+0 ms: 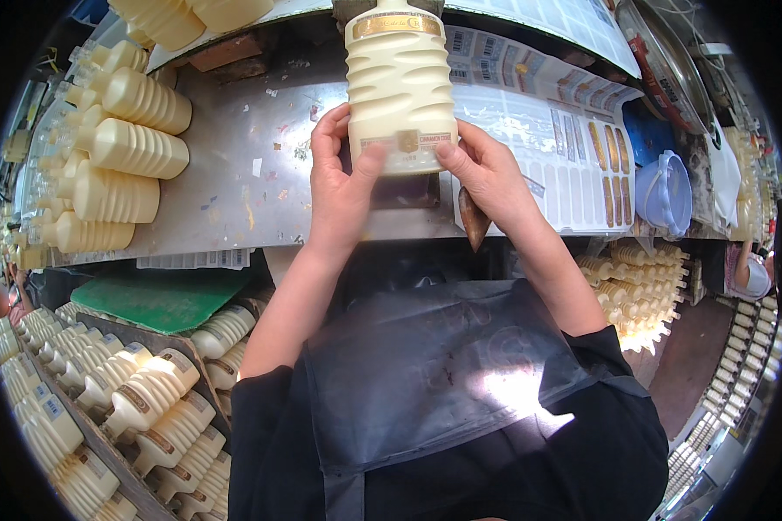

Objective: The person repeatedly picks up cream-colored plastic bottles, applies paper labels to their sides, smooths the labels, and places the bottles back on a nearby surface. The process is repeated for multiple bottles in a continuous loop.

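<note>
Both my hands are closed around a cream, ribbed plastic bottle [400,82] at the back middle of the metal table. My left hand [343,169] grips its lower left side, the thumb pressing the front near a clear label [408,141]. The lower right side is held by my right hand [493,174], whose thumb rests at that label's right end. A gold band label [397,24] wraps the shoulder; the neck runs out of the picture. Below my right palm a pointed brown piece [473,219] sticks out; its kind and its other end are hidden.
Printed label sheets [547,148] cover the table's right side, beside a pale blue bucket [664,193]. Bare bottles [135,148] lie stacked at the left table edge. Labelled bottles [161,391] fill wooden crates at lower left, near a green board [161,295]. More bottles [639,286] stand right.
</note>
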A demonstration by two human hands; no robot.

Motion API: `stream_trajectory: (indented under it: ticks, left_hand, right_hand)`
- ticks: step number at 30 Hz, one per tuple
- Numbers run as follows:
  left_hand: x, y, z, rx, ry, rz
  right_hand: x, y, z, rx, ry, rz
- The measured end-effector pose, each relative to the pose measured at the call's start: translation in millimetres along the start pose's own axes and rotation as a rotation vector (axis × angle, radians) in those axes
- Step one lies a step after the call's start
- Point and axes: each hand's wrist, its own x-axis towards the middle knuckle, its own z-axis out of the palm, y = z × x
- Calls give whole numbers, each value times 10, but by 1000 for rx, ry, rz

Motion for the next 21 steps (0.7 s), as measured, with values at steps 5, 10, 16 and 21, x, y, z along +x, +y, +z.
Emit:
stream_trajectory:
  ticks: [5,10,16,21]
  left_hand:
    - [4,63,10,-19,0,-43]
    - [18,138,62,-46,19,-75]
    - [27,162,97,48,22,-78]
    - [34,158,110,16,50,-90]
  right_hand:
    - [-6,-133,-22,27,-9,18]
    - [-16,-315,-46,-147,27,114]
    - [26,-319,17,-209,43,105]
    - [33,-275,2,-201,42,91]
